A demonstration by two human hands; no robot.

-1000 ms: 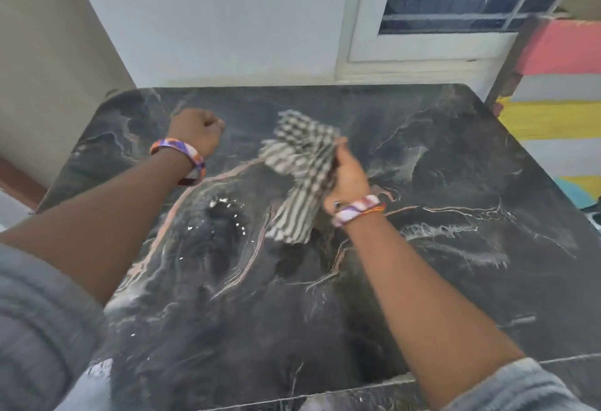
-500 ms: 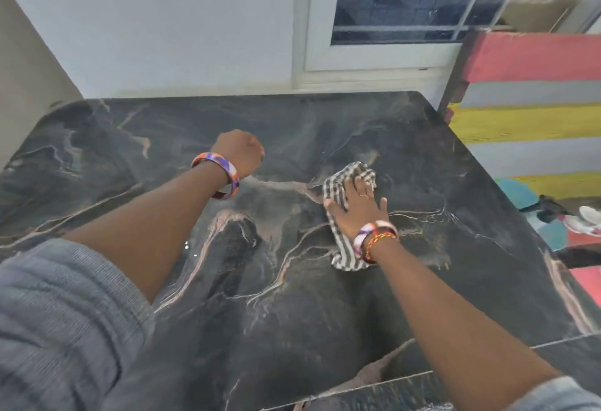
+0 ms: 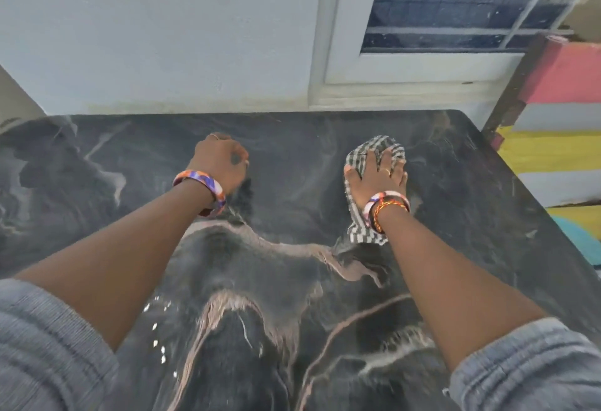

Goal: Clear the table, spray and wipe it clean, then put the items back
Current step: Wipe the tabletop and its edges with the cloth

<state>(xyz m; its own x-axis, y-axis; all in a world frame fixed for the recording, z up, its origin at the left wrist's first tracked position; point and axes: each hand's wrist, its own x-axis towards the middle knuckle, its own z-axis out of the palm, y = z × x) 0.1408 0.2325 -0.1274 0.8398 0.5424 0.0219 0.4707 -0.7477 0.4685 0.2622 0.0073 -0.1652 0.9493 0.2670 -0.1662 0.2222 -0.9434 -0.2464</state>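
While the camera on the head looked down, a dark table [image 3: 292, 267] with pale swirly lines filled most of the view. The right hand [image 3: 377, 179] lay flat on a striped cloth [image 3: 356, 215], with its fingers spread out straight and pressing down on it. The cloth was on the far right part of the table, touching the top, and some of it stuck out past the fingertips and back under the wrist. A thin ring [image 3: 387, 170] showed on one finger of that hand. Bright bracelets [image 3: 385, 207] sat around the right wrist. The left hand [image 3: 221, 163] was curled into a fist on the far middle part of the table, well apart from the cloth, and nothing showed inside it. A purple and orange bangle [image 3: 201, 189] was on the left wrist. Small shiny drops [image 3: 159, 339] lay on the near left part of the table, between the two arms. Gray sleeves [image 3: 48, 345] were pushed up on both arms. Behind the table stood a white wall [image 3: 162, 36] and a window [image 3: 455, 4] with bars. Off to the right of the table was something painted in pink, gray and yellow stripes [image 3: 559, 124].
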